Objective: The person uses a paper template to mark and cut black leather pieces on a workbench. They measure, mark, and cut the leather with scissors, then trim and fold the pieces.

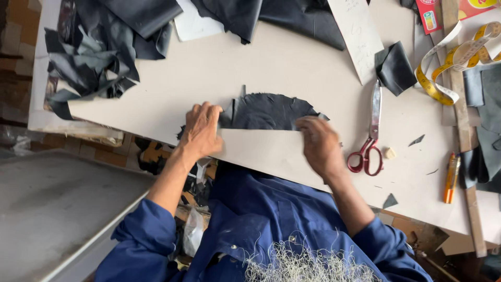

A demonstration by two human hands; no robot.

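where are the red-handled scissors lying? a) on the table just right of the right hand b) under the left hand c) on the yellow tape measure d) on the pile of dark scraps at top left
a: the red-handled scissors lie flat on the table, beside the right hand, apart from the yellow tape measure and clear of the left hand.

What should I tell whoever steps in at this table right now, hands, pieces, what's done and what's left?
Left hand presses flat on a pale card sheet at its left end; right hand, blurred, rests on its right end. The sheet covers the lower part of a dark rounded leather piece.
Red-handled scissors lie to the right, untouched.
Done: card laid over leather. Left: cannot tell any cut or marking yet.
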